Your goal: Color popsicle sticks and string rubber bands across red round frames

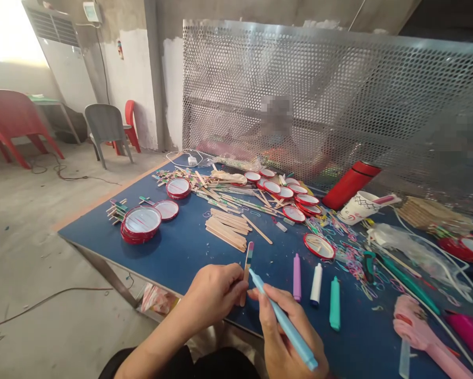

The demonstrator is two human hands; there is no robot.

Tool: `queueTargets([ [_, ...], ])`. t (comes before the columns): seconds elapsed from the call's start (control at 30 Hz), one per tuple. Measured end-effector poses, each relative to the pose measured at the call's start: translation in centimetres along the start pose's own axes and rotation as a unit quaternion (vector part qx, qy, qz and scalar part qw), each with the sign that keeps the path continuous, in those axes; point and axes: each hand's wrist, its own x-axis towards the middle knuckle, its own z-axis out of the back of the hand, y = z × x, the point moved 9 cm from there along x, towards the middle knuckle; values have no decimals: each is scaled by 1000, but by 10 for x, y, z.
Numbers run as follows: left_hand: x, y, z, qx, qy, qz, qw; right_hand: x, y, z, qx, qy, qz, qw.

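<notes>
Along the left of the blue table (78,234), a stack of red-rimmed round lids (140,225) sits near the edge, and a pile of bare wooden sticks (226,231) lies farther in. At the near edge, the left hand (212,292) is curled almost closed, pinching a craft stick (244,268) upright, its top already banded with color. The right hand (279,337) grips a light blue marker (271,301) like a pen, its tip right at the stick's edge, though whether they touch is hard to tell from here. Clean lines would call for bracing the stick firmly and steadying both hands together. Farther right, a purple marker (297,277), a white marker (317,284) and a teal marker (334,302) stand among scattered rubber bands (350,255), below a red flask (350,185) and a paper cup (358,208).
</notes>
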Motion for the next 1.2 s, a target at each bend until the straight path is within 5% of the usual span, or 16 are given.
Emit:
queueTargets([
  [0.23, -1, -2, 0, -4, -4, -11, 1000, 2, 4, -4, -26, 27, 24, 999],
  [0.47, -1, -2, 2, 1, 8, 3, 1000, -4, -6, 3, -31, -13, -25, 999],
  [0.7, -1, -6, 4, -9, -8, -16, 1000, 2, 6, -6, -34, 33, 38, 998],
  [0.9, -1, -4, 3, 17, 5, 4, 1000, -3, -7, 0, -30, -6, -31, 999],
  [1.2, 0, -4, 2, 4, 2, -10, 1000, 1, 0, -3, -31, 10, 1, 999],
])
